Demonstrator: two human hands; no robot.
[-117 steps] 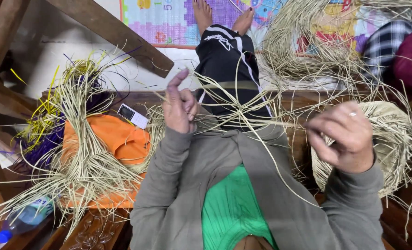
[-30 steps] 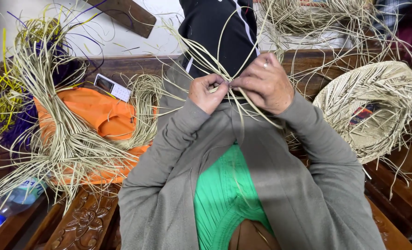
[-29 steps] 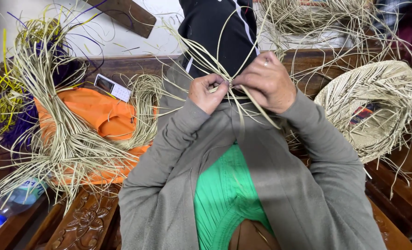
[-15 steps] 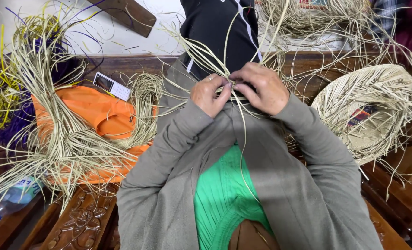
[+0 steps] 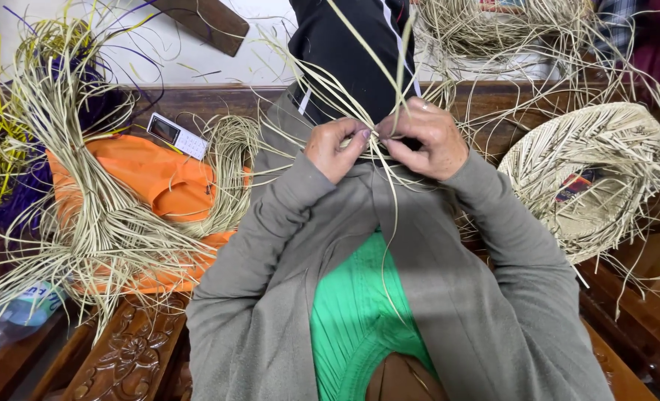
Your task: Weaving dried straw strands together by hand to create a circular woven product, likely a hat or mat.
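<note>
The exact crossing of the straw strands [image 5: 348,96] is hidden behind the fingertips, so the weave there is hard to make out. The left hand [image 5: 335,147] and right hand [image 5: 424,139] meet thumb to thumb, both pinching the pale, thin, flat strands between them. Loose ends fan up past the fingers and one hangs below. A woven straw piece [image 5: 593,174] lies right of the fingers, partly cut off.

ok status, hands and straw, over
Left hand and right hand together, both pinching straw strands. Loose straw bundle left, woven piece right. Nothing blocking.
</note>
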